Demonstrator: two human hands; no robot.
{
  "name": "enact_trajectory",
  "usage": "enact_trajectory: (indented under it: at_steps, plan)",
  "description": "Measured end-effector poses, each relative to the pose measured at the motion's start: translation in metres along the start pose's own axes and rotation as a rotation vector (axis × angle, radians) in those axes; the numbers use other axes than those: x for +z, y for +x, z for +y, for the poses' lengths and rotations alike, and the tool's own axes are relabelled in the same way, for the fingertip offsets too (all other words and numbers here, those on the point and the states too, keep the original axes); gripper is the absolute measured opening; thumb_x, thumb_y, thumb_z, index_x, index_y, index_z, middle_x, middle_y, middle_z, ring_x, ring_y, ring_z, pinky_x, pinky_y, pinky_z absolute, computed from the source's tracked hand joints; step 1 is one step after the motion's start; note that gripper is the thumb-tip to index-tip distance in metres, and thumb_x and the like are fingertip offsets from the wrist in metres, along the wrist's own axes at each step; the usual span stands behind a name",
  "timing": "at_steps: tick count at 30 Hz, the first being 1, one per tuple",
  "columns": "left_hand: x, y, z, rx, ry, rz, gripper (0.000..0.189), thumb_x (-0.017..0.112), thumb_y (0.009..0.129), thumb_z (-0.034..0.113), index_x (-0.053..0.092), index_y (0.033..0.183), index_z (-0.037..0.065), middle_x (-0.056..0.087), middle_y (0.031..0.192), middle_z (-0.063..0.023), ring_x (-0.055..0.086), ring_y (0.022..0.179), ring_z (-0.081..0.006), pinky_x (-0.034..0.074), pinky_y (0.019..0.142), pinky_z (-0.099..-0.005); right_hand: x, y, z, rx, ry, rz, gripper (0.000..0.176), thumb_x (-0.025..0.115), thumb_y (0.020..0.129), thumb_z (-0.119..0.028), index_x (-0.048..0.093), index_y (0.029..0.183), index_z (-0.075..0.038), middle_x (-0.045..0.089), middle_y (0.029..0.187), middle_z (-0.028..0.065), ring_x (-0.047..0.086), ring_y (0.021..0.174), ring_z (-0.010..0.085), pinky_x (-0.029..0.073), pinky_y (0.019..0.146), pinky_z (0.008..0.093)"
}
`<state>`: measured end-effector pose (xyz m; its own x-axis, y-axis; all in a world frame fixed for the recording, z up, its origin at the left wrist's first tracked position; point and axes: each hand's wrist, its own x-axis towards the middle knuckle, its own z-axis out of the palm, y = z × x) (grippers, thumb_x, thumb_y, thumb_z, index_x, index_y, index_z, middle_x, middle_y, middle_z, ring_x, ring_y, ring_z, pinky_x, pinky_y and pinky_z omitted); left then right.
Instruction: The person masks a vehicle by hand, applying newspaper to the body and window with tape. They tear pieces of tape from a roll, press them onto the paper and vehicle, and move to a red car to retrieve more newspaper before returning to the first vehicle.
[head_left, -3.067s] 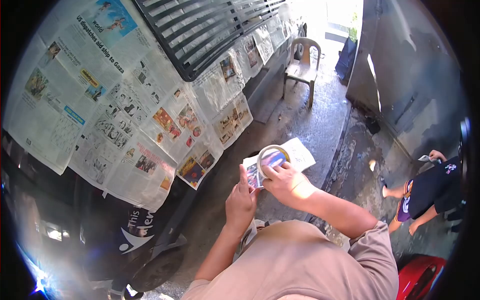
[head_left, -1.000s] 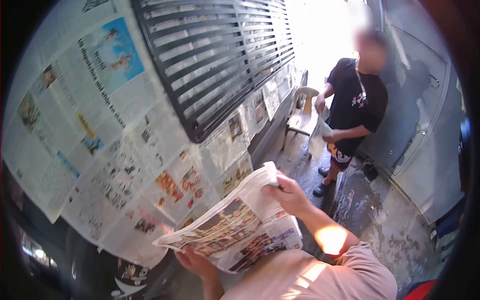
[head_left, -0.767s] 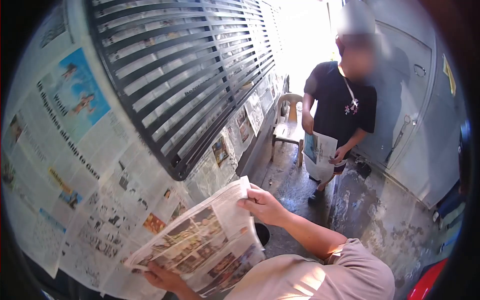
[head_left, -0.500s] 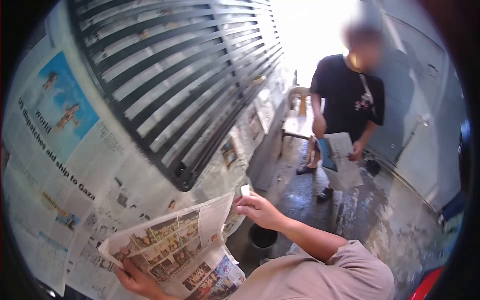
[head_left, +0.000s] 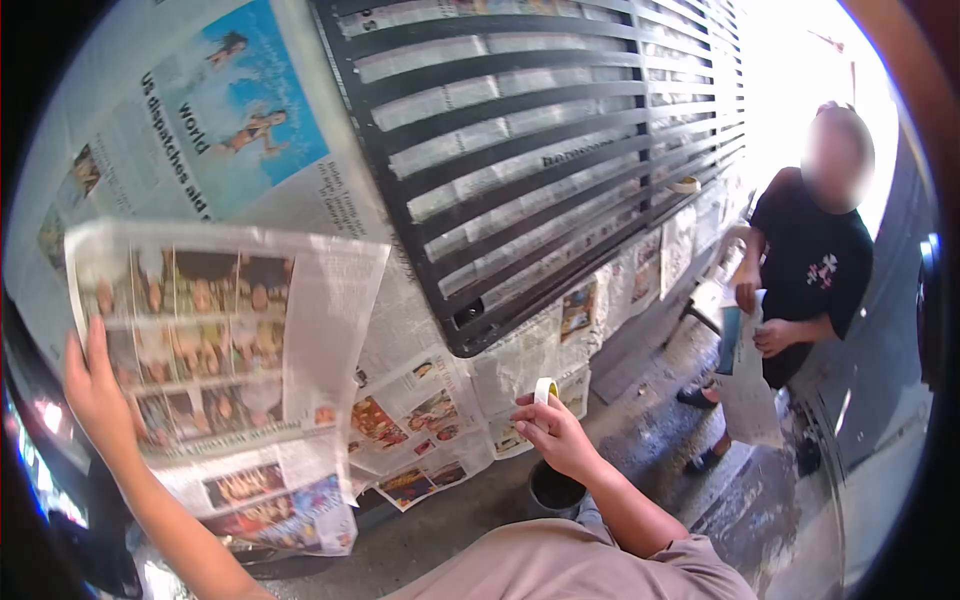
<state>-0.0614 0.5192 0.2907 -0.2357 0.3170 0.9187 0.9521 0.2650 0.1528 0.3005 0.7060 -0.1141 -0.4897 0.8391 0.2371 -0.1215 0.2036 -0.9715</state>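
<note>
My left hand [head_left: 98, 390] is at the left edge of a printed newspaper sheet [head_left: 325, 310], holding it upside down against the papered wall. Two of its fingers show on the front of the sheet; the rest are hidden. The sheet's lower right corner hangs loose, overlapping newspaper [head_left: 405, 420] behind it. A small roll of tape [head_left: 544, 391] with a pale rim and yellowish inside is gripped in my right hand [head_left: 558, 437], to the right of the sheet and apart from it.
A dark slatted grille [head_left: 460, 335] juts from the wall, papered behind; another tape roll [head_left: 686, 185] rests on its edge. Below my right hand stands a dark bucket [head_left: 556, 488]. At the right a person [head_left: 815, 255] holds newspaper [head_left: 750, 400] near a chair [head_left: 708, 292].
My left hand has moved up and left, bringing the sheet upright against the wall. My view has turned left. My right hand still holds the tape. The other person's two hands are now at their paper.
</note>
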Motion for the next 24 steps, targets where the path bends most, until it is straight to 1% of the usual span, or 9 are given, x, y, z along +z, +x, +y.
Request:
enact_trajectory:
  at_steps: [5,8,10,13,15,17,20,22,24]
  plan:
    - [-0.022,0.105,0.026,0.048,0.142,0.138,0.056,0.061,0.105,0.045,0.063,0.136,-0.001,0.071,0.120,-0.0177,0.066,0.099,-0.0245,0.050,0.091,-0.0332,-0.005,0.008,0.000,-0.078,-0.054,-0.021,0.018,0.071,0.098,-0.013,0.072,0.112,-0.002,0.060,0.131,0.0155,0.060,0.120,0.0289,0.050,0.100,0.0389]
    - [-0.047,0.179,-0.001,0.394,0.525,0.248,0.058,0.061,0.104,0.048,0.062,0.142,0.005,0.070,0.129,-0.0190,0.069,0.111,-0.0286,0.052,0.095,-0.0356,-0.008,0.007,0.006,-0.099,-0.063,-0.002,0.018,0.072,0.097,-0.011,0.072,0.113,-0.002,0.061,0.131,0.0153,0.061,0.118,0.0285,0.050,0.100,0.0389]
    - [-0.046,0.196,0.020,0.399,0.515,0.261,0.056,0.062,0.103,0.048,0.063,0.141,0.007,0.069,0.132,-0.0184,0.068,0.116,-0.0309,0.053,0.096,-0.0375,-0.010,0.007,0.012,-0.123,-0.074,0.010,0.020,0.073,0.096,-0.011,0.072,0.114,-0.002,0.061,0.130,0.0155,0.062,0.116,0.0282,0.051,0.099,0.0395]
    - [-0.035,0.172,0.068,0.428,0.618,0.234,0.050,0.059,0.105,0.045,0.064,0.139,0.008,0.070,0.130,-0.0181,0.067,0.118,-0.0358,0.052,0.097,-0.0390,-0.004,0.014,-0.012,-0.201,-0.153,0.042,0.034,0.077,0.091,-0.013,0.069,0.123,-0.003,0.059,0.137,0.0206,0.063,0.119,0.0398,0.053,0.099,0.0442]
    - [-0.018,0.143,0.112,0.355,0.721,0.214,0.044,0.057,0.106,0.044,0.066,0.134,0.011,0.069,0.129,-0.0173,0.066,0.116,-0.0394,0.054,0.093,-0.0401,0.002,0.033,-0.069,-0.577,-0.399,0.111,0.046,0.079,0.088,-0.014,0.066,0.131,-0.003,0.056,0.142,0.0244,0.063,0.118,0.0440,0.053,0.098,0.0463]
    - [-0.008,0.129,0.122,0.359,0.682,0.198,0.044,0.057,0.106,0.043,0.066,0.134,0.011,0.070,0.128,-0.0167,0.067,0.115,-0.0391,0.054,0.093,-0.0398,0.015,0.050,-0.125,-0.750,-0.397,0.120,0.051,0.080,0.087,-0.016,0.064,0.134,-0.002,0.053,0.146,0.0271,0.062,0.119,0.0453,0.053,0.098,0.0476]
    - [0.001,0.120,0.114,0.415,0.650,0.206,0.040,0.058,0.106,0.041,0.067,0.130,0.011,0.072,0.123,-0.0145,0.069,0.110,-0.0376,0.055,0.089,-0.0418,0.054,0.075,-0.162,-0.758,-0.171,0.071,0.054,0.074,0.095,-0.019,0.054,0.144,-0.008,0.045,0.154,0.0247,0.057,0.130,0.0448,0.054,0.099,0.0469]
    - [0.006,0.111,0.110,0.454,0.664,0.220,0.035,0.059,0.105,0.038,0.069,0.126,0.012,0.073,0.117,-0.0133,0.071,0.104,-0.0366,0.056,0.085,-0.0429,0.085,0.085,-0.173,-0.492,0.314,-0.170,0.057,0.070,0.100,-0.023,0.048,0.150,-0.007,0.043,0.156,0.0216,0.052,0.138,0.0372,0.053,0.104,0.0426]
    - [0.009,0.107,0.105,0.479,0.661,0.221,0.032,0.060,0.105,0.036,0.069,0.123,0.011,0.074,0.115,-0.0123,0.071,0.101,-0.0368,0.056,0.082,-0.0437,0.108,0.094,-0.176,-0.341,0.563,-0.284,0.060,0.068,0.102,-0.024,0.044,0.154,-0.005,0.043,0.157,0.0190,0.050,0.140,0.0319,0.051,0.107,0.0400]
